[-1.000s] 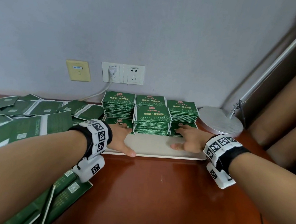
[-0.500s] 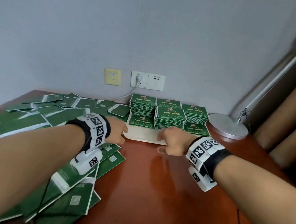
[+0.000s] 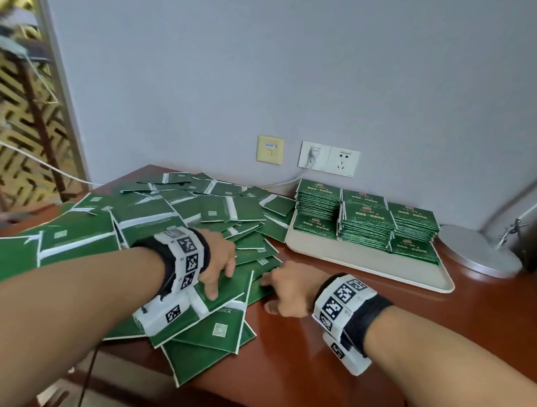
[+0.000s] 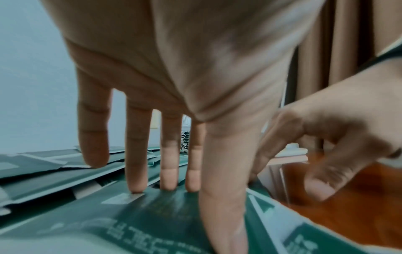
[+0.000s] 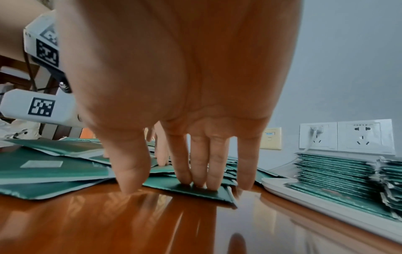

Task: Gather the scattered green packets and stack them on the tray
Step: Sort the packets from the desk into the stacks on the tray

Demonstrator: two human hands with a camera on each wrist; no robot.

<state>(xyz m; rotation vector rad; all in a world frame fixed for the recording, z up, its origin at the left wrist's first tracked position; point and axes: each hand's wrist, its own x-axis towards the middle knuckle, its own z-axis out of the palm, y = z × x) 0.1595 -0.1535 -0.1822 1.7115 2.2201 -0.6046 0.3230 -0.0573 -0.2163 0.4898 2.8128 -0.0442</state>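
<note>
I am looking down along both forearms at a glossy brown table; nearest me, loose green packets are lying overlapped at the table's front left edge, one corner hanging past it; my left hand is resting palm down on this pile, fingers straight and spread, and in the left wrist view the fingertips and the thumb are pressing flat on a top packet, gripping nothing; just to its right my right hand is coming down with the fingers extended; in the right wrist view three fingertips are pressing on the edge of a packet while the thumb and little finger are touching the bare wood; that view is smeared, so I cannot say for sure whether the packet is lifting at all; neither hand is closing around anything.

Beyond the hands, the scattered packets are spreading across the left half of the table towards the wall; to the right, a pale tray is sitting apart from the hands, carrying stacked packets in neat piles along its far side, its near strip bare; right of the tray a round metal lamp base is standing; on the grey wall behind, a double socket has a white plug in it, with a yellowish plate beside it.
</note>
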